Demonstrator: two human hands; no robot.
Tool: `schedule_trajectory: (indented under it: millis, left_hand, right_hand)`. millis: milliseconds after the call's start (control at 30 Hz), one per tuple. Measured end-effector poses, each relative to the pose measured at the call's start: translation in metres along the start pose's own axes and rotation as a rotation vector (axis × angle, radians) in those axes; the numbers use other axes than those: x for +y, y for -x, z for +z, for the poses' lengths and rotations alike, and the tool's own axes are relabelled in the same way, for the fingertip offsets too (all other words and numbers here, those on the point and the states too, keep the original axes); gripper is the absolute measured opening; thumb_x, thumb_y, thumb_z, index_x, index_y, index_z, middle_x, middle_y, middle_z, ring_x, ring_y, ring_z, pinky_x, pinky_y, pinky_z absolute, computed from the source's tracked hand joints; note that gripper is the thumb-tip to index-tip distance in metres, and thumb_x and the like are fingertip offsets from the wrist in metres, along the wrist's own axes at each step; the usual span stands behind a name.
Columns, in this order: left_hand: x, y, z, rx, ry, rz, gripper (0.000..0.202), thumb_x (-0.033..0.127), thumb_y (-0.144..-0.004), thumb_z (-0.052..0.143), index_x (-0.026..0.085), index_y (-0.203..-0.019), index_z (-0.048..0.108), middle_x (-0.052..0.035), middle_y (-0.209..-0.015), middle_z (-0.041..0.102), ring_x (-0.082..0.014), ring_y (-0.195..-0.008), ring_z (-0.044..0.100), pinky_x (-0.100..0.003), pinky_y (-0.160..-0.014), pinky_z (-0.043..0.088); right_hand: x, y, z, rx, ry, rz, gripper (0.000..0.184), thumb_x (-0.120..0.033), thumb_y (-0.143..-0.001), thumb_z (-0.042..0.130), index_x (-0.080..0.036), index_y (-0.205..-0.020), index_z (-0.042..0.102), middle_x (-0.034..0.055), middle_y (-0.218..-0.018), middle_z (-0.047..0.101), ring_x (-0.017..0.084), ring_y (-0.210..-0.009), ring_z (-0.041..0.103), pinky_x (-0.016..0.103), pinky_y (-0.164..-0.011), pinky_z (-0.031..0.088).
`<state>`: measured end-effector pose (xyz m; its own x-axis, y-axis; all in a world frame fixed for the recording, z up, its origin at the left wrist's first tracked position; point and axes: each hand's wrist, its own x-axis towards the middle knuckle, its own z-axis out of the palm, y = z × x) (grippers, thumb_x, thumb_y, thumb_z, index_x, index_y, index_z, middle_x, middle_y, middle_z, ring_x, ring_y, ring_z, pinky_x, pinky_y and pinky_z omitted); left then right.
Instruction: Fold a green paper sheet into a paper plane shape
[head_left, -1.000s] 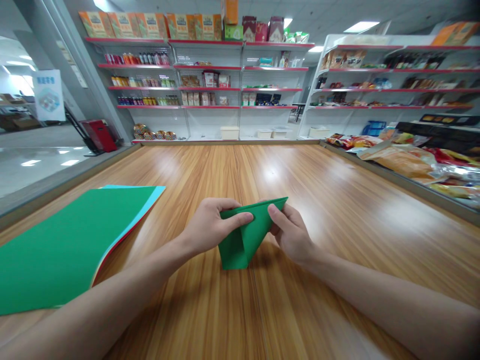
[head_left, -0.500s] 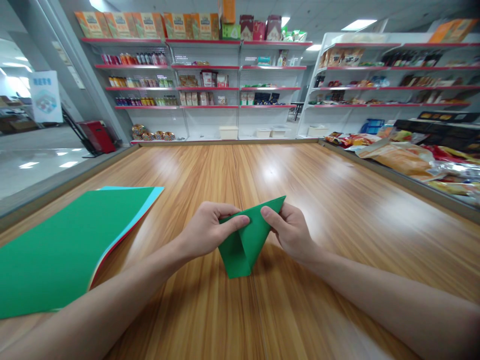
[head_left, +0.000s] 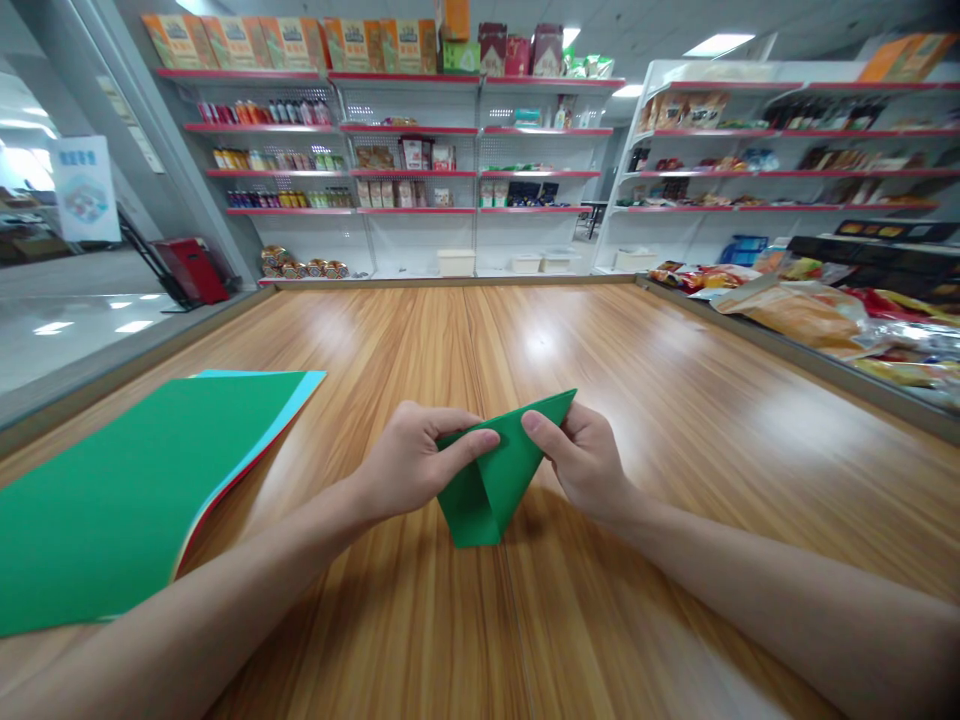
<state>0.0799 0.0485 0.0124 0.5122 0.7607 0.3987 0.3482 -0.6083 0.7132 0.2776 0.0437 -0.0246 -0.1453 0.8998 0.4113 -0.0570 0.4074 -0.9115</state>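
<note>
A folded piece of green paper (head_left: 517, 465) is held above the middle of the wooden table, its upper edge slanting up to a point on the right. My left hand (head_left: 420, 455) pinches its upper left part, thumb across the near face. On the upper right, my right hand (head_left: 581, 455) grips it between thumb and fingers. Below the left thumb a fold stands apart, showing a darker hollow. Both hands' fingers behind the paper are partly hidden. To the left lies a stack of coloured paper sheets (head_left: 150, 470), green on top, with blue and red edges showing.
The wooden table (head_left: 360, 340) has a raised rim. Packaged snacks (head_left: 802, 310) lie beyond its right edge. Shelves (head_left: 405, 210) with bottles, boxes and bags stand behind. A red hand cart (head_left: 191, 270) and a sign board (head_left: 86, 190) are at the far left.
The paper's right tip sits very slightly farther right and its lower edge slightly higher. Both hands keep the same hold, and the view has shifted a little.
</note>
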Motion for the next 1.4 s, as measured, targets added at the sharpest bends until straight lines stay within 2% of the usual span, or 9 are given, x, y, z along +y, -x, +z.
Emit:
schedule_trajectory:
  millis: [333,567,1100,1400]
  left_hand:
    - [0.0013,-0.001,-0.003,0.022,-0.064,0.073,0.031,0.034,-0.087,0.058,0.011,-0.074,0.073,0.0027,-0.051,0.052,-0.0058,-0.046,0.04,-0.017,-0.042,0.028]
    - [0.0018,0.0001,-0.0032,0.029,-0.061,0.105,0.03,0.032,-0.087,0.059,0.01,-0.07,0.071,0.0043,-0.049,0.046,-0.0048,-0.045,0.036,-0.017,-0.041,0.026]
    - [0.0022,-0.0017,-0.0028,0.024,-0.021,0.063,0.028,0.032,-0.086,0.061,0.011,-0.07,0.07,0.0031,-0.052,0.049,-0.0061,-0.048,0.039,-0.017,-0.043,0.029]
    - [0.0043,-0.0011,-0.0021,0.035,-0.002,0.076,0.033,0.033,-0.088,0.057,0.011,-0.066,0.07,0.003,-0.049,0.046,-0.0067,-0.046,0.037,-0.019,-0.041,0.027]
  right_hand:
    - [0.0006,0.0009,-0.0011,-0.025,0.007,-0.052,0.028,-0.037,-0.089,0.059,-0.016,-0.071,0.058,-0.0017,-0.062,0.05,0.01,-0.057,0.047,0.022,-0.051,0.039]
    - [-0.0024,0.0008,-0.0008,-0.041,0.012,-0.08,0.027,-0.035,-0.091,0.057,-0.016,-0.072,0.059,-0.0017,-0.064,0.052,0.009,-0.057,0.047,0.021,-0.051,0.038]
    - [-0.0068,0.0007,-0.0007,-0.035,0.045,-0.095,0.027,-0.036,-0.09,0.057,-0.016,-0.072,0.06,-0.0013,-0.064,0.054,0.009,-0.058,0.048,0.021,-0.052,0.04]
    - [-0.0039,0.001,-0.0008,-0.023,0.034,-0.046,0.029,-0.04,-0.089,0.058,-0.016,-0.071,0.06,-0.0003,-0.064,0.056,0.011,-0.057,0.051,0.023,-0.051,0.042]
